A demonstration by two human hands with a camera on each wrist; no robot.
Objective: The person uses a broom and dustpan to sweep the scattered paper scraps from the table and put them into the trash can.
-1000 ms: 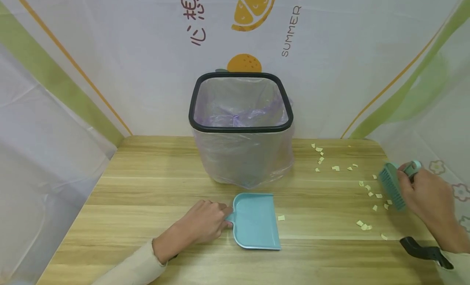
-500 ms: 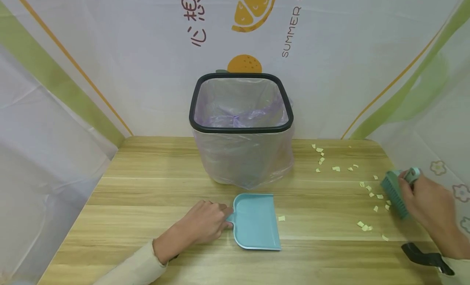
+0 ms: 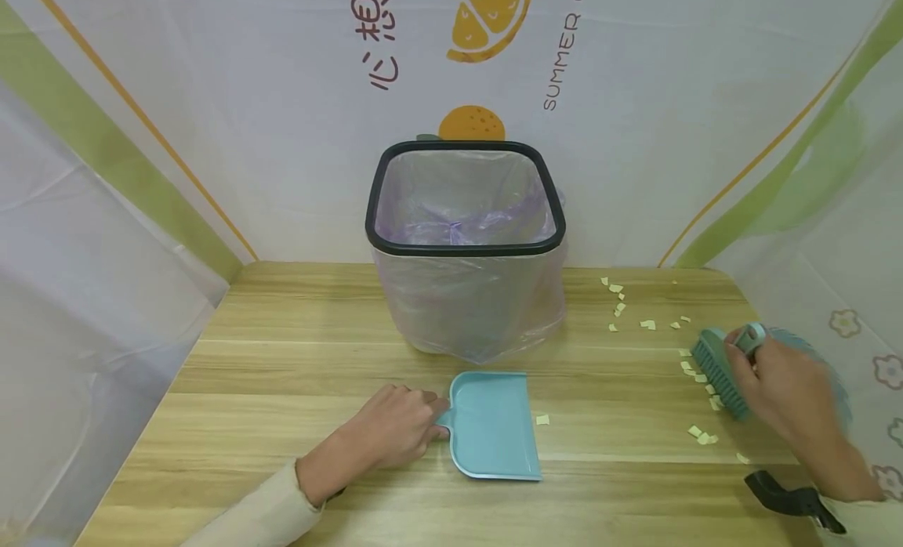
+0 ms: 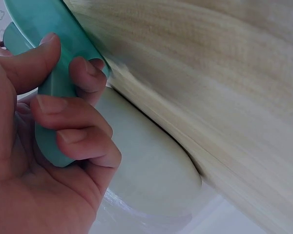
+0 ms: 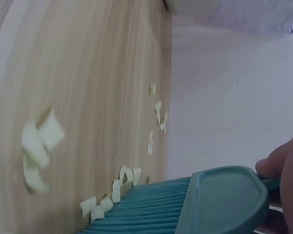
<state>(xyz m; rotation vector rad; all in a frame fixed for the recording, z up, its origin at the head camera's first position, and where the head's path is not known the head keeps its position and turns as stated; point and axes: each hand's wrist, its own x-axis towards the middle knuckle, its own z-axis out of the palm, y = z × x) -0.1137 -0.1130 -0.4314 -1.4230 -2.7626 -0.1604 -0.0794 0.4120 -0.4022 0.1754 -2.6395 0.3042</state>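
Observation:
My left hand (image 3: 397,425) grips the handle of a light blue dustpan (image 3: 494,425), which lies on the wooden table with its straight lip facing right. In the left wrist view the fingers (image 4: 71,112) curl round the handle. At the right side of the table my right hand (image 3: 790,382) holds a teal hand brush (image 3: 718,373) by its handle. The brush's bristles (image 5: 141,207) bear on the tabletop against several small pale yellow paper scraps (image 5: 105,204). A lone paper scrap (image 3: 542,420) lies just right of the dustpan's lip.
A bin (image 3: 469,304) with a black rim and a thin purplish liner stands at the table's back middle. More scraps (image 3: 617,304) are scattered right of it, and a small cluster (image 3: 702,436) lies in front of the brush. Printed white cloth (image 3: 635,139) encloses the table.
My right hand has moved the brush left from the table's right edge, and scraps are now gathered along its bristles. The left hand and dustpan stay in place.

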